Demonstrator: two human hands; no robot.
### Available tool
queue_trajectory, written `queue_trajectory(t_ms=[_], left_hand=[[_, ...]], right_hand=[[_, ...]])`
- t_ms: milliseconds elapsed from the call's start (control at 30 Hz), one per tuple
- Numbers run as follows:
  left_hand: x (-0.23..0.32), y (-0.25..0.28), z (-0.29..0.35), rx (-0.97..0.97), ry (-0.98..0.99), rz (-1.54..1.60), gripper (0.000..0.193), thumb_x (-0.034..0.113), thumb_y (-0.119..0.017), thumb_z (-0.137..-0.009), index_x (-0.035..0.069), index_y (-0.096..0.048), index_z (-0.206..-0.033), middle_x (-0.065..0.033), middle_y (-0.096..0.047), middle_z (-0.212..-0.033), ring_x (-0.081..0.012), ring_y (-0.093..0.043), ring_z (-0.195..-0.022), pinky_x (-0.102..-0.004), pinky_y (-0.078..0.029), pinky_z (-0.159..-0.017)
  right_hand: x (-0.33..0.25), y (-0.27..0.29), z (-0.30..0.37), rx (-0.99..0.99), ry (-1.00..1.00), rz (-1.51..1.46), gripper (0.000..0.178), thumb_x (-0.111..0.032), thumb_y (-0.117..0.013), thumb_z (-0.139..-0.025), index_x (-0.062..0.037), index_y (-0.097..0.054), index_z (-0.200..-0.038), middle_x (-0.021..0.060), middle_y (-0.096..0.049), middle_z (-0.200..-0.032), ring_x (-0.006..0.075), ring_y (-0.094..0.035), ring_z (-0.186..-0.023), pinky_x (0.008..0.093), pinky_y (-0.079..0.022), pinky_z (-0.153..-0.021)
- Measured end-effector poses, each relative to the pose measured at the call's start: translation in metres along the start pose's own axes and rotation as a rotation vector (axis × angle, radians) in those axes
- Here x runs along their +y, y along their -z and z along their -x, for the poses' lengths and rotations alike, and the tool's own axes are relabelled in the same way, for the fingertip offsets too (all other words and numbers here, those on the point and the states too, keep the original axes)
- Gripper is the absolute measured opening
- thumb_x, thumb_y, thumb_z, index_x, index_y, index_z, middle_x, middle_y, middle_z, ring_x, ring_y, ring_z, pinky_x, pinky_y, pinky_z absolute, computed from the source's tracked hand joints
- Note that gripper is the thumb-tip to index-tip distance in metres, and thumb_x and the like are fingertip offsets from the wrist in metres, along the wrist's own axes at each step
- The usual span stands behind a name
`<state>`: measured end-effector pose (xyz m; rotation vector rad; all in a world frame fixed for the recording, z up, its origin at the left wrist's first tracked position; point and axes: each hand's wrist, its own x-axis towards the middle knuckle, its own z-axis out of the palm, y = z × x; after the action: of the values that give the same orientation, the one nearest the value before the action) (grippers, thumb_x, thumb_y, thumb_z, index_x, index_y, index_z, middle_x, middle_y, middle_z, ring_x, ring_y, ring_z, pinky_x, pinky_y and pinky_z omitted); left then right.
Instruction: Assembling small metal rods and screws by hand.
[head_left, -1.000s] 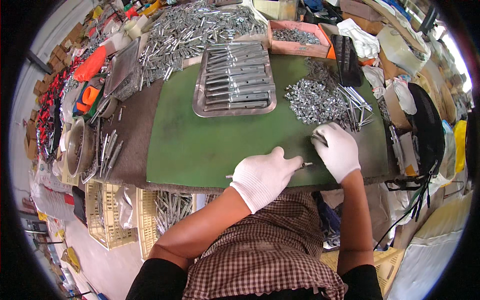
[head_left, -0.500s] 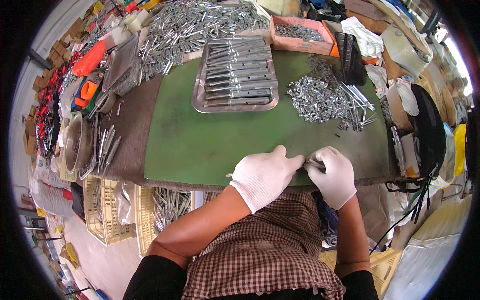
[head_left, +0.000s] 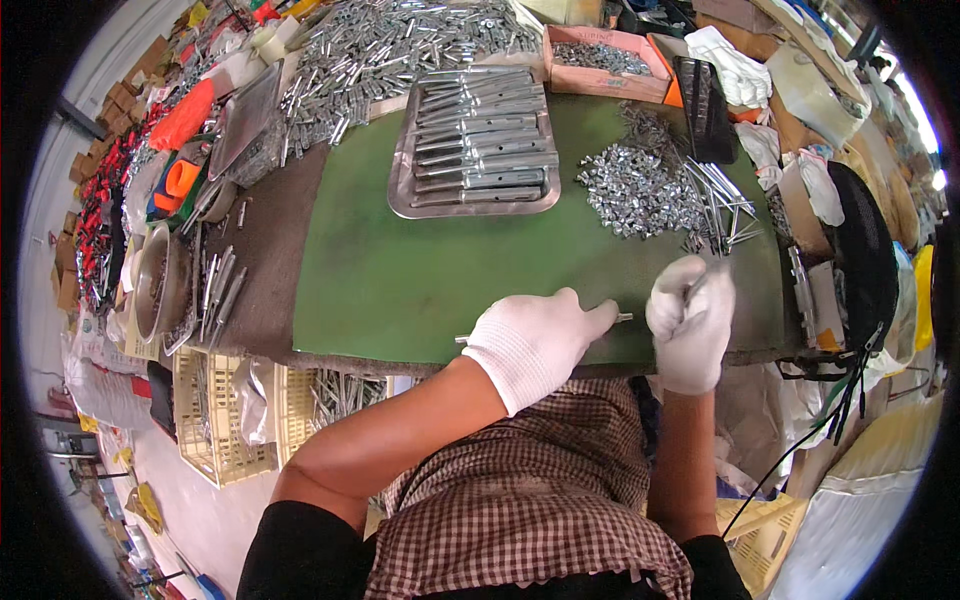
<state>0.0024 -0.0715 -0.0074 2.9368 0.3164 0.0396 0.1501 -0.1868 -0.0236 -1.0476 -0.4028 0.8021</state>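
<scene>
White-gloved left hand (head_left: 540, 337) closes around a slim silver metal rod (head_left: 625, 317), its ends showing, at the green mat (head_left: 400, 290)'s front edge on the brown-covered bench (head_left: 275, 240). Nearer the mat's front-right corner, the white-gloved right hand (head_left: 692, 325) curls its fingers; blur hides whether they pinch anything.

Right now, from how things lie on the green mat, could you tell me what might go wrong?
The metal rod in the left grip pokes out at both ends near the table's front edge; if that hold loosens, it might roll off. The right grip is near loose thin metal pins, so it could knock them aside. The heap of small metal parts lies loose on the green mat, so a bump may scatter it.
</scene>
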Motion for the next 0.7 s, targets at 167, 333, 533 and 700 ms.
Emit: queue_trajectory(t_ms=[167,333,533,700], left_hand=[[0.001,-0.001,-0.001,-0.005,0.003,-0.003,0.035,0.018,-0.054,-0.087,0.021,-0.058,-0.122,-0.0095,-0.056,-0.072,-0.0268,-0.063,-0.057,-0.0383,-0.053,-0.050],[0.000,0.001,-0.001,-0.052,0.003,-0.041,0.035,0.019,-0.054,-0.087,0.021,-0.057,-0.122,-0.0094,-0.056,-0.071,-0.0254,-0.063,-0.056,-0.0374,-0.052,-0.048],[0.002,0.005,-0.006,-0.078,-0.015,-0.066,0.032,0.018,-0.055,-0.087,0.019,-0.057,-0.119,-0.0087,-0.056,-0.071,-0.0247,-0.064,-0.056,-0.0367,-0.051,-0.047],[0.015,0.000,-0.023,-0.003,-0.021,-0.090,0.020,0.017,-0.054,-0.088,0.010,-0.058,-0.106,-0.0091,-0.059,-0.074,-0.0245,-0.065,-0.059,-0.0369,-0.053,-0.049]], right_hand=[[0.025,-0.010,-0.010,-0.085,0.109,-0.489,0.047,-0.039,-0.035,-0.098,-0.0094,-0.037,-0.062,-0.0010,-0.028,-0.053,0.0103,-0.023,-0.045,0.0276,-0.017,-0.042],[0.034,-0.013,-0.008,-0.047,0.180,-0.453,0.046,-0.037,-0.038,-0.097,-0.0086,-0.036,-0.061,-0.0001,-0.027,-0.053,0.0113,-0.022,-0.045,0.0285,-0.017,-0.042],[0.035,-0.020,-0.008,-0.013,0.245,-0.352,0.049,-0.036,-0.038,-0.097,-0.0072,-0.034,-0.057,0.0007,-0.028,-0.051,0.0118,-0.024,-0.045,0.0291,-0.017,-0.043],[0.032,-0.009,-0.008,0.029,0.261,-0.220,0.049,-0.036,-0.036,-0.096,-0.0075,-0.034,-0.056,0.0007,-0.028,-0.050,0.0128,-0.025,-0.045,0.0298,-0.019,-0.044]])
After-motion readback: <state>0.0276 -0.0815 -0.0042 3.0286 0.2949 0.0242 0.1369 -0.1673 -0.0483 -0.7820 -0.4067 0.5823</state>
